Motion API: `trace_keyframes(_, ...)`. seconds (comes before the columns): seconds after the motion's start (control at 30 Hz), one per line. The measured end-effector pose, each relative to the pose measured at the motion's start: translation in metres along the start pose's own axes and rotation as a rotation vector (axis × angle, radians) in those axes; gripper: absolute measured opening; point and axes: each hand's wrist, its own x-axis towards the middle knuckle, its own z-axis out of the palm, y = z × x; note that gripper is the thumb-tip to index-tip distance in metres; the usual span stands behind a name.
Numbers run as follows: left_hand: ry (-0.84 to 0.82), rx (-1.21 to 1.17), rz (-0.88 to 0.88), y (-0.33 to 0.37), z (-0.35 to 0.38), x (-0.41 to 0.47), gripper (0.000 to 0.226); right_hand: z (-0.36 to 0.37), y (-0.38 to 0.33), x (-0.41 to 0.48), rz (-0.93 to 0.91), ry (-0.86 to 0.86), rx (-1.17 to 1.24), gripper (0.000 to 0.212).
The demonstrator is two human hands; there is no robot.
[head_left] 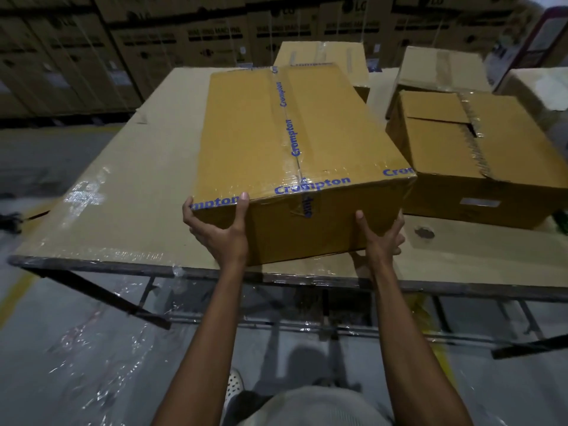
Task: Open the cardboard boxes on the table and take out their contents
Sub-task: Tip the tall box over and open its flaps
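A long cardboard box, sealed with clear tape printed "Crompton" in blue, lies lengthwise on the cardboard-covered table. My left hand grips its near left corner, thumb on the top edge and fingers round the side. My right hand holds the near right corner low down, thumb on the front face, fingers wrapped behind. The near end of the box looks slightly lifted off the table. To its right stands a smaller box whose top flaps sit loosely shut with torn tape.
Two more taped boxes stand behind: one at the far middle, one at the far right. A white wrapped bundle sits at the right edge. Stacked cartons fill the background. The table's front edge has floor below it.
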Motion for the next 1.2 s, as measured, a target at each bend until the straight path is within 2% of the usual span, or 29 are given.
trace_keyframes(0.27, -0.015, -0.047, -0.007, -0.007, -0.01, 0.009, 0.087, 0.008, -0.002, -0.011, -0.042, 0.114, 0.106, 0.113)
trace_keyframes(0.37, -0.047, -0.092, -0.173, -0.03, -0.028, 0.012, 0.069, 0.013, -0.004, -0.013, -0.052, 0.149, 0.119, 0.108)
trace_keyframes(0.5, -0.194, -0.161, -0.368, -0.071, -0.049, -0.004, 0.052, 0.02, -0.005, -0.013, -0.076, 0.163, 0.115, 0.103)
trace_keyframes(0.67, -0.242, -0.163, -0.464, -0.079, -0.049, 0.0, 0.07, 0.031, -0.015, -0.018, -0.113, 0.183, 0.087, 0.104)
trace_keyframes(0.8, -0.249, -0.143, -0.528, -0.088, -0.054, 0.015, 0.069, 0.041, -0.035, -0.025, -0.16, 0.224, 0.061, 0.106)
trace_keyframes(0.97, -0.242, -0.094, -0.649, -0.106, -0.06, 0.029, 0.038, 0.055, -0.075, -0.04, -0.314, 0.264, 0.007, 0.107)
trace_keyframes(1.07, -0.244, -0.059, -0.663, -0.106, -0.059, 0.029, 0.038, 0.067, -0.1, -0.053, -0.428, 0.278, -0.052, 0.107)
trace_keyframes(1.2, -0.261, -0.046, -0.682, -0.105, -0.062, 0.034, 0.052, 0.09, -0.13, -0.076, -0.607, 0.297, -0.129, 0.108)
